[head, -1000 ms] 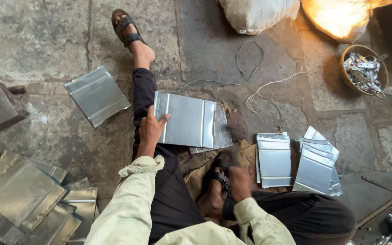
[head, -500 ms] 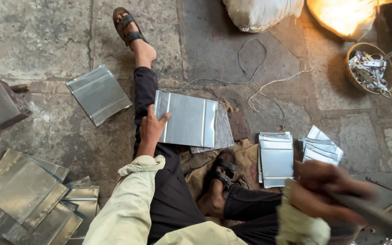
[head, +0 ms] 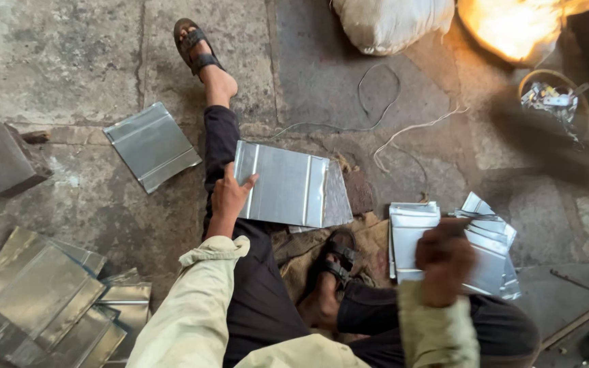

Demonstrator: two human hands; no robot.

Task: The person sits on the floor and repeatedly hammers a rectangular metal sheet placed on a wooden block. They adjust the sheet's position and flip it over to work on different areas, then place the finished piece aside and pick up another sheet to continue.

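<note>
Left hand (head: pixel 230 197): my fingers lie flat on the near left edge of the folded metal sheet (head: pixel 281 184), thumb spread over its top face; the hand pins it so it does not slide.
Sheet position: it rests across my outstretched left leg (head: pixel 221 146), ribs running away from me, overlapping a darker plate (head: pixel 339 197) on its right.
Right hand (head: pixel 444 259): raised and blurred, fingers curled tight; I cannot tell what they grip.
Stack beside right hand: finished folded sheets (head: pixel 414 228) lie just right of my bent knee, within easy reach.
Left pile: more sheets (head: pixel 42 300) overlap loosely on the stone floor (head: pixel 56 61), well apart from the work.
Single sheet (head: pixel 153 144): lies alone, left of my leg.
Bowl (head: pixel 552 92): round container far right, holding small metal scraps.
Sack (head: pixel 393 24): white, closed, contents hidden.
</note>
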